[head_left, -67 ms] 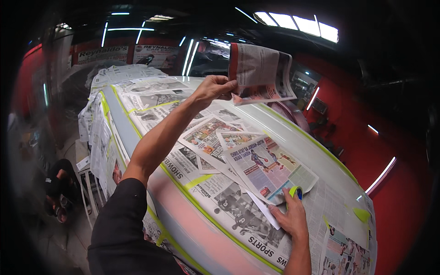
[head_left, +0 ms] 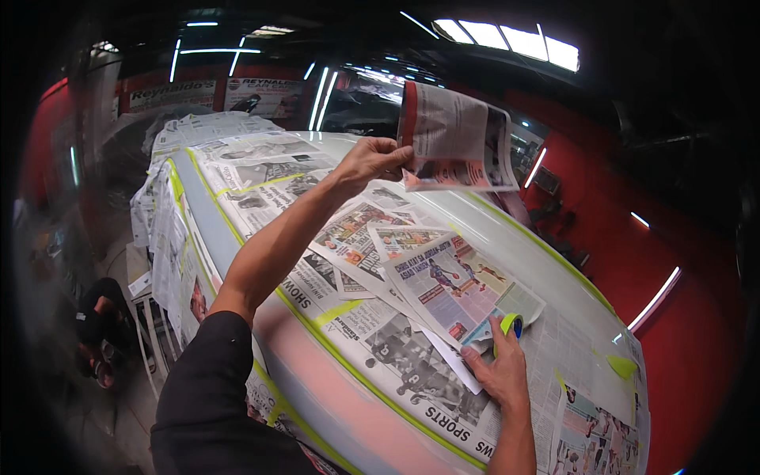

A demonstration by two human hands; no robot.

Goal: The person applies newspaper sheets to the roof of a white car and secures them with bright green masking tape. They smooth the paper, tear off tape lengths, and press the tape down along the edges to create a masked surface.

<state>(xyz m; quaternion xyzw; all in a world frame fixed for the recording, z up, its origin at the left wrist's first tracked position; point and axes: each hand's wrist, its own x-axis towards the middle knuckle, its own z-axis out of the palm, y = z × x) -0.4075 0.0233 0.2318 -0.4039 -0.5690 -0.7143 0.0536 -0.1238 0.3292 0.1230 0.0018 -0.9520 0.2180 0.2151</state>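
My left hand (head_left: 370, 165) is raised over the car's covered surface, pinching the lower left corner of a folded newspaper sheet (head_left: 457, 131). The sheet sticks out to the right in the air. Closer to me, my right hand (head_left: 503, 372) grips a roll of yellow-green masking tape (head_left: 508, 323) between thumb and fingers. It rests at the near edge of a loose colour newspaper page (head_left: 467, 277), which lies on a small pile of other sheets (head_left: 360, 237). A white paper edge (head_left: 453, 360) shows beside my thumb.
Newspaper taped along its edges covers much of the car's body (head_left: 317, 356), with a bare pinkish strip nearest me. A torn tape piece (head_left: 623, 366) sticks at the right. At the lower left a person (head_left: 104, 328) crouches by a metal stand (head_left: 150, 317). Red floor (head_left: 685, 356) lies to the right.
The newspaper sheet in my left hand has dipped slightly. My right hand has shifted a little up with the tape roll. The whole view has moved slightly.
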